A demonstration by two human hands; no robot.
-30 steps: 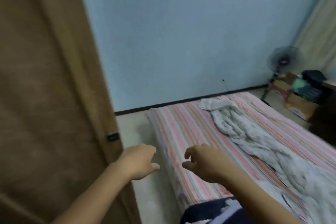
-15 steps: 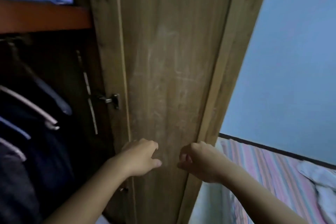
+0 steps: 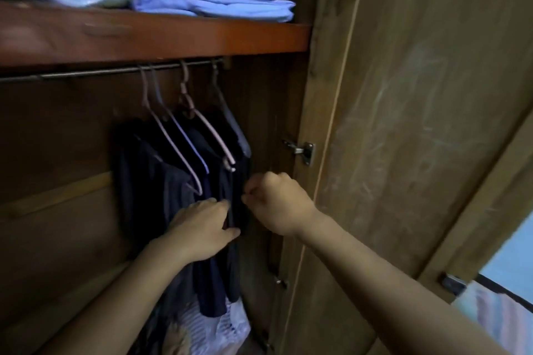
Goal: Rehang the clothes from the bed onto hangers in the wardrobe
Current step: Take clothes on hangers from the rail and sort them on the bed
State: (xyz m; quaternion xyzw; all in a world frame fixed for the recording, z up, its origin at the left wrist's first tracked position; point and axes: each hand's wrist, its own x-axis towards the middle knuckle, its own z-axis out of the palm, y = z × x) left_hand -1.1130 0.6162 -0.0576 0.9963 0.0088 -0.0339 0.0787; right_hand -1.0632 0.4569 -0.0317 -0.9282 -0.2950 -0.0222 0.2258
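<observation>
Wardrobe point(image 3: 403, 124) fills the view now, where a second ago it was the bed; several dark garments point(image 3: 173, 196) already hang on hangers point(image 3: 184, 153), more presumably left. Left hand point(image 3: 202, 228) rests flat-fingered on them; right hand point(image 3: 274, 204) pinches the nearest one's edge.

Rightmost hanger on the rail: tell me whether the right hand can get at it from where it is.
Probably yes. The right hand sits just below the rightmost hanger, with open space beside the wardrobe's side wall and nothing between them.
</observation>
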